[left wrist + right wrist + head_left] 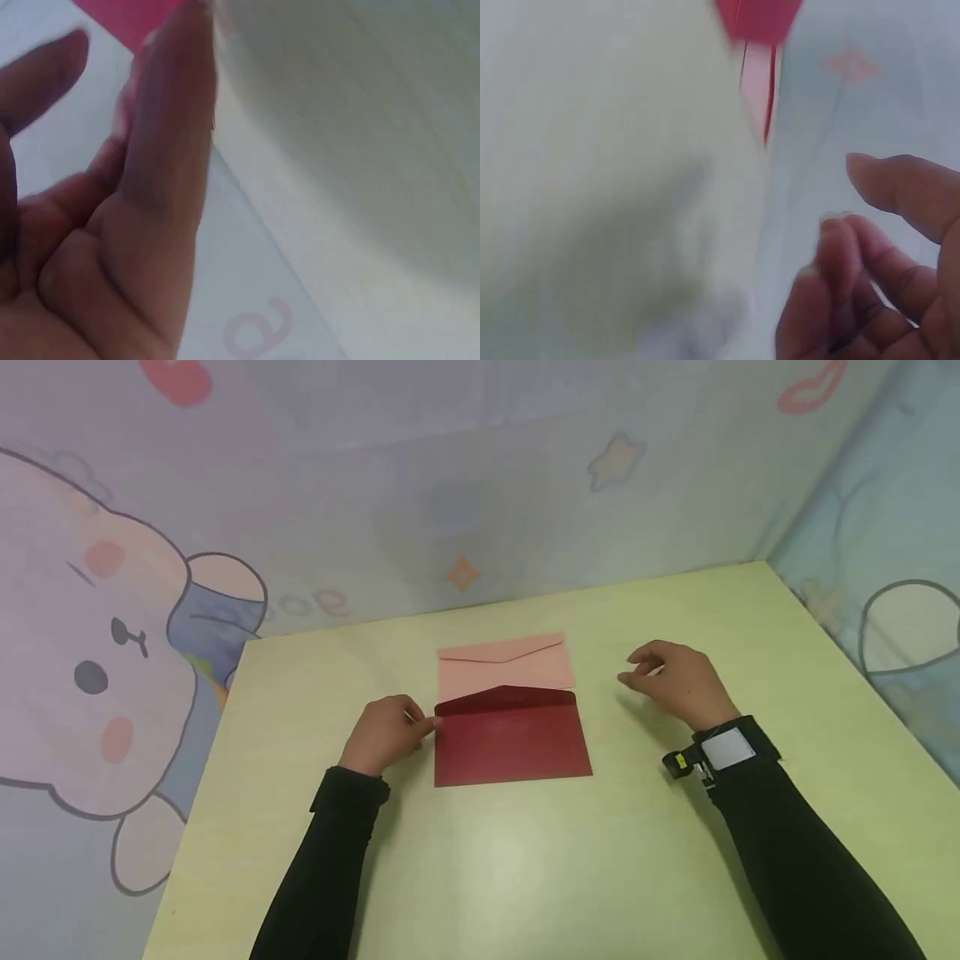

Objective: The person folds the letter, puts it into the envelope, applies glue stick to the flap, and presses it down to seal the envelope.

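A dark red envelope (510, 743) lies on the table with its darker flap raised toward the far side. Just beyond it is a pink envelope (510, 670), its flap folded down and its near edge overlapped by the red flap in the head view. My left hand (386, 732) is at the red envelope's left edge, one fingertip right at the upper left corner. Thumb and finger stand apart in the left wrist view. To the right of both envelopes, my right hand (675, 683) hovers over the table, fingers loosely bent, holding nothing.
The pale yellow table (525, 868) reaches back to a printed cloth (465, 502) with cartoon figures. A band with a small camera (678, 763) sits on the right wrist over a black sleeve.
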A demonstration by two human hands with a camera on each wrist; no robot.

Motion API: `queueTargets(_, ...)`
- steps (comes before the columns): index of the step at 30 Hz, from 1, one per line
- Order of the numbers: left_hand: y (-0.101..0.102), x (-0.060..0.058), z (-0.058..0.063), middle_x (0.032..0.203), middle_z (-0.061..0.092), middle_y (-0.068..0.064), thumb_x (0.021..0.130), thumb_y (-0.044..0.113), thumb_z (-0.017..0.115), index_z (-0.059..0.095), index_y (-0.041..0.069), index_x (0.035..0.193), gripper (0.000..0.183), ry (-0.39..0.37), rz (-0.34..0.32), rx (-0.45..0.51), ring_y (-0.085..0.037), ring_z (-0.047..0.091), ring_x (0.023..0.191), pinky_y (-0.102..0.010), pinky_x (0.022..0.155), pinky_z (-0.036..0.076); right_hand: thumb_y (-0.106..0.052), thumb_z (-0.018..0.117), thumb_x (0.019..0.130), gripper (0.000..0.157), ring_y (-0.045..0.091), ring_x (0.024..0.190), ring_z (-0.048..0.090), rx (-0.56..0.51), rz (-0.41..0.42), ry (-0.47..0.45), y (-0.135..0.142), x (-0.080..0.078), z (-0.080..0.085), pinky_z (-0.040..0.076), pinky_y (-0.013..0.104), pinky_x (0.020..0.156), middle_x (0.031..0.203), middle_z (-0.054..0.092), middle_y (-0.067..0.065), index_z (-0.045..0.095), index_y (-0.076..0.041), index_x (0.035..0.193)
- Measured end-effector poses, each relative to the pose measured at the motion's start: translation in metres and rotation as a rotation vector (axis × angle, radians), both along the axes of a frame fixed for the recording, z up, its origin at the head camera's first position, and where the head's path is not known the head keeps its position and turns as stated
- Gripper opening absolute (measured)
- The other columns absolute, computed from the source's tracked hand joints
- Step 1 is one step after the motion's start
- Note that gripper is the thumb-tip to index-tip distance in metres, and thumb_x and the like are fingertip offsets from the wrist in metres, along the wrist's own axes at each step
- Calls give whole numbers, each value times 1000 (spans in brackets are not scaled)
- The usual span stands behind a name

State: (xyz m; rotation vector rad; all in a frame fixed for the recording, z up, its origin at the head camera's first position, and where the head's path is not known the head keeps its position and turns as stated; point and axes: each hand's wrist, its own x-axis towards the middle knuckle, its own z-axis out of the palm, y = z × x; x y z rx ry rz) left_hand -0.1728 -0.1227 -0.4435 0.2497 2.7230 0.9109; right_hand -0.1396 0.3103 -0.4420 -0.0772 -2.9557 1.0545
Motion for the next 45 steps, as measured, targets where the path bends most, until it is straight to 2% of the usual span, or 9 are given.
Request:
queueTargets(3,-1,-1,0,85,80,-8,111,41,73,73,7,104,34,50,22,-7,-18,72,69,-29,67,52,-54,77,104,64,40,95,78,152,-80,16,13,6,2,54,35,63,121,80,29,73,2,135)
queueTargets(6,-2,-2,-1,80,77,-6,112,45,70,71,8,102,38,55,32,-8,-19,69,66,-29,64,51,-64,77,100,79,39,86,75,246,-126,-51,16,8,-1,52,39,57,115,81,30,70,6,136)
queueTargets(10,-4,-8,-1,80,76,-6,112,43,70,71,9,101,36,54,35,17,-19,68,64,-29,62,50,-53,82,98,71,34,77,67,274,-130,-88,10,-2,-8,52,42,57,104,79,29,71,11,128)
queueTargets(16,-17,4,-13,79,76,-5,113,35,71,72,9,99,29,49,85,-2,-18,67,66,-29,59,48,-24,80,100,41,31,76,65,210,-26,-94,-9,-16,-29,50,38,61,97,77,26,77,14,115)
queueTargets(20,-16,12,-22,79,75,-3,112,32,71,74,9,100,26,59,83,18,-17,67,68,-29,60,49,-24,78,103,40,28,80,66,136,47,-99,-23,-19,-37,50,34,65,103,80,24,78,12,121)
queueTargets(25,3,2,-20,87,76,-3,112,35,72,81,11,105,26,158,22,99,-17,65,74,-31,69,53,-29,77,107,44,24,89,72,-78,134,-112,-37,-24,-24,54,32,71,113,80,19,75,6,133)
queueTargets(33,55,-6,-17,136,83,-2,110,42,74,81,18,140,39,81,-93,444,-21,79,121,-47,106,63,-28,78,108,43,29,112,74,-371,290,-62,-98,-8,-9,63,39,89,127,81,20,74,2,139)
queueTargets(41,80,-9,-20,121,86,-20,106,20,81,81,1,133,33,-74,26,856,-13,83,98,-34,90,71,-30,83,105,46,27,118,80,-497,309,-39,-134,0,-20,63,33,95,128,81,18,72,0,139)
queueTargets(45,78,-6,-18,122,85,-23,105,15,80,80,-3,133,33,-83,33,867,-9,81,101,-29,93,67,-29,87,102,53,31,121,81,-547,261,-72,-140,5,-24,66,32,95,131,78,21,68,2,140)
